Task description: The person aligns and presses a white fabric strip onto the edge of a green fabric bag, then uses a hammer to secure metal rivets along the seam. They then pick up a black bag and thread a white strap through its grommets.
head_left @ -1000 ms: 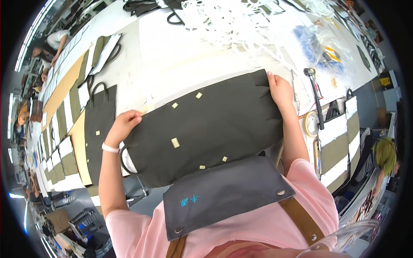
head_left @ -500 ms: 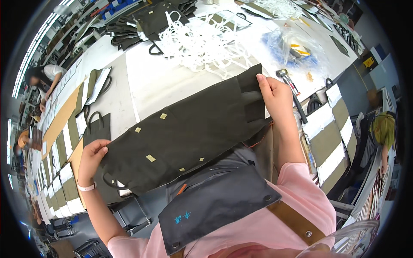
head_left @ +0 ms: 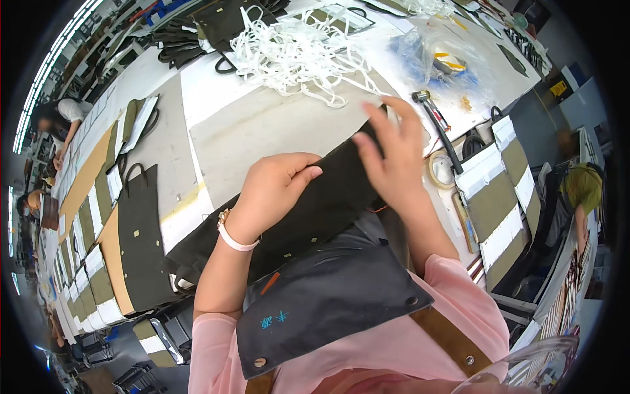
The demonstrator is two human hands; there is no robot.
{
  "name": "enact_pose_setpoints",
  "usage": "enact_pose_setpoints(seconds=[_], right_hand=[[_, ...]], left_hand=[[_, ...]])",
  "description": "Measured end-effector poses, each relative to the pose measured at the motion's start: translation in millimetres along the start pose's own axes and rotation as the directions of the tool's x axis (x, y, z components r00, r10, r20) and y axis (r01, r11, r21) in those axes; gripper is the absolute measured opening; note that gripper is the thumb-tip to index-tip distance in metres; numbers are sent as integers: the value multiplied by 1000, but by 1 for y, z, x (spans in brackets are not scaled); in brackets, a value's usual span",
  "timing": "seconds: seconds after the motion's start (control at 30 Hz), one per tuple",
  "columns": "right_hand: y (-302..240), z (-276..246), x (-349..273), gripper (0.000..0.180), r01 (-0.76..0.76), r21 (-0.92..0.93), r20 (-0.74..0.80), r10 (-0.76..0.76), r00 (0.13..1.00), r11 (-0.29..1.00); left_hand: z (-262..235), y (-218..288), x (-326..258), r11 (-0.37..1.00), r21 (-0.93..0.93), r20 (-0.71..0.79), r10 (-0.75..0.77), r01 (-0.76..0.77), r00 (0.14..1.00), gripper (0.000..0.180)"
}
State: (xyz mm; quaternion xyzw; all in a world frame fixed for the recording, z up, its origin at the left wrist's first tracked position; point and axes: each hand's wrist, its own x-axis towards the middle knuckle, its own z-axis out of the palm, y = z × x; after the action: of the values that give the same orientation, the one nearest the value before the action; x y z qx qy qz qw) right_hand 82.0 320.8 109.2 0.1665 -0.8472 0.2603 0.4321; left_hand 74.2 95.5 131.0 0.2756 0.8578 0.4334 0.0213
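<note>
A long dark fabric bag [head_left: 331,197] lies slantwise across the near edge of the table, in front of my body. A few small pale patches dot its lower side, and a handle loop shows at its left end. My left hand [head_left: 272,194] pinches the bag's upper edge near the middle between thumb and fingers; its forearm covers part of the cloth. Over the bag's right end is my right hand [head_left: 397,157], blurred, its fingers spread apart. Whether its fingertips touch the cloth I cannot tell.
A heap of white straps [head_left: 295,56] lies beyond the bag. Rightward are a hammer [head_left: 441,134], a tape roll [head_left: 440,169] and olive-and-white pieces [head_left: 502,210]. Another dark piece with a handle [head_left: 141,243] lies left. Other people [head_left: 62,121] work at both sides.
My left hand has moved right, from the bag's left end to the middle of its upper edge. My right hand has let go of the right corner and spread its fingers.
</note>
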Motion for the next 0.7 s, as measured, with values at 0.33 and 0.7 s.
enact_pose_setpoints(seconds=[0.33, 0.7], right_hand=[[31, -21, 45, 4, -64, 406, 585, -206, 784, 912], [13, -8, 37, 5, -90, 494, 690, -327, 645, 865]], left_hand=[[-1, 1, -12, 992, -64, -3, -112, 112, 994, 16], [1, 2, -14, 994, -68, 61, -80, 84, 995, 18]])
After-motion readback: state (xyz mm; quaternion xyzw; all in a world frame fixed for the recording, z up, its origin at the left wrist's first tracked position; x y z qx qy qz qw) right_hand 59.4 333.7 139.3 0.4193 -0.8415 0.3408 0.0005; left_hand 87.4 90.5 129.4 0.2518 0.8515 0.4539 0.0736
